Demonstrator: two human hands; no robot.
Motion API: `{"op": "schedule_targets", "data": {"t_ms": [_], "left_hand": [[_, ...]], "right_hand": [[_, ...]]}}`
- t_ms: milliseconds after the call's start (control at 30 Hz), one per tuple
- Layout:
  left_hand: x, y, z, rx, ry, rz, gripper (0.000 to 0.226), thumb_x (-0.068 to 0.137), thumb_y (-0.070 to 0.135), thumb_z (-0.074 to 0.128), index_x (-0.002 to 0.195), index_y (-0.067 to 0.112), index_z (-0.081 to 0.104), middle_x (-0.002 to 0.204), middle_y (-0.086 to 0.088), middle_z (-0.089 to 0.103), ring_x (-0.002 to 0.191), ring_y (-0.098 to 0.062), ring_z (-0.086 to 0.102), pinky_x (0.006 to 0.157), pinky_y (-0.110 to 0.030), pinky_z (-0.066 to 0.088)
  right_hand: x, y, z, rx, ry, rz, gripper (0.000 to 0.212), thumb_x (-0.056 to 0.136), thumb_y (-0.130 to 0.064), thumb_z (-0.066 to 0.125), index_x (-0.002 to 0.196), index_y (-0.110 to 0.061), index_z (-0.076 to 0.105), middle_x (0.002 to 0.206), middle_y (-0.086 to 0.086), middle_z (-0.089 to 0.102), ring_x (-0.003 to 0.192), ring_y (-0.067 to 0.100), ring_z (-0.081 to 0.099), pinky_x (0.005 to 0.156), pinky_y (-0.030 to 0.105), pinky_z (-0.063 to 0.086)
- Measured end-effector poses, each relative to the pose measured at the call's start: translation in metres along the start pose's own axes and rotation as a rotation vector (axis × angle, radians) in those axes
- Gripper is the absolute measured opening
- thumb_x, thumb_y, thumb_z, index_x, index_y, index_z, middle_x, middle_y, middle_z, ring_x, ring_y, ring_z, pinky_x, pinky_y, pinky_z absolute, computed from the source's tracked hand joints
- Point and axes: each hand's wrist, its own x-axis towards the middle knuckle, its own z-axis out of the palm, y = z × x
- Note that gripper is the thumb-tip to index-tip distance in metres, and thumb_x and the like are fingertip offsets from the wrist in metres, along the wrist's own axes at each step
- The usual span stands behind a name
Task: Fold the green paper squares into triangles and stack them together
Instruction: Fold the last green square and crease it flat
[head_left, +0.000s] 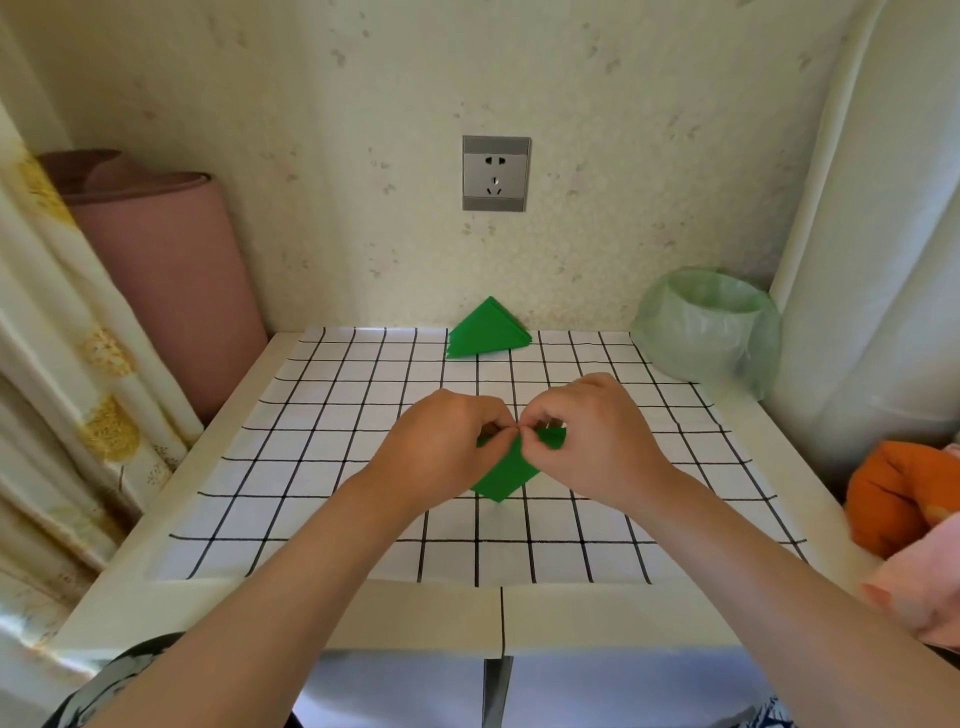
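At mid-cloth in the head view, a green paper square is held just above the checked cloth on the table; its top is pinched by the left hand and the right hand, thumb and forefinger tips closed narrow on the paper, remaining fingers curled in; the fingertips of the two hands nearly meet. Step judged: fold in progress, corners being matched, crease not yet pressed. The sheet sits as a diamond; the free corner points toward the person, the pinched end toward the wall; the long axis runs near-to-far, leaning slightly right; whether the lower corner touches the cloth cannot be told. Next move is judged to need the corners held aligned, the sheet laid flat, and the crease run along the fold; then a transfer to the stack of folded triangles at the cloth's far edge, well apart; its apex points away toward the wall, its long edge left-right.
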Motion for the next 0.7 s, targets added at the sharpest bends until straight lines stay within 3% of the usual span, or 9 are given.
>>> {"op": "schedule_targets", "data": {"t_ms": [300,500,567,633,700], "left_hand": [[0.002,-0.018,-0.023,0.137,0.023,-0.025,0.013,0.095,0.031,0.056,0.094,0.031,0.068,0.083,0.014,0.070,0.074,-0.007,0.062,0.062,-0.028,0.051],[0.001,-0.029,-0.034,0.205,0.053,-0.058,0.013,0.094,0.030,0.055,0.092,0.031,0.067,0.082,0.013,0.070,0.074,-0.010,0.061,0.064,-0.030,0.051],[0.000,-0.028,-0.033,0.195,0.054,-0.052,0.013,0.094,0.030,0.054,0.092,0.031,0.067,0.082,0.013,0.069,0.073,-0.009,0.061,0.064,-0.030,0.052],[0.000,-0.024,-0.028,0.183,0.043,-0.028,0.013,0.094,0.031,0.054,0.092,0.032,0.067,0.081,0.014,0.069,0.071,-0.007,0.060,0.063,-0.031,0.053],[0.000,-0.019,-0.023,0.161,0.046,0.005,0.012,0.094,0.031,0.055,0.091,0.032,0.067,0.079,0.013,0.069,0.069,-0.008,0.060,0.062,-0.033,0.052]], "right_hand": [[0.005,0.015,-0.009,-0.049,0.007,0.056,0.011,0.076,-0.023,0.068,0.069,-0.030,0.065,0.062,-0.023,0.059,0.056,0.003,0.056,0.087,0.028,0.042],[0.004,0.028,-0.016,-0.051,0.093,0.170,0.020,0.073,-0.022,0.067,0.066,-0.037,0.057,0.055,-0.027,0.049,0.052,0.000,0.053,0.070,0.023,0.041],[0.002,0.027,-0.015,0.006,0.126,0.170,0.015,0.077,-0.022,0.066,0.071,-0.034,0.060,0.063,-0.024,0.056,0.059,0.004,0.059,0.066,0.023,0.043],[0.001,0.020,-0.010,0.044,0.106,0.091,0.006,0.083,-0.029,0.062,0.087,-0.029,0.066,0.083,-0.020,0.065,0.079,0.003,0.061,0.079,0.026,0.044],[0.001,0.012,-0.004,0.013,0.056,0.002,0.024,0.087,-0.040,0.059,0.105,-0.028,0.068,0.102,-0.018,0.067,0.098,0.003,0.057,0.091,0.030,0.038]]}}
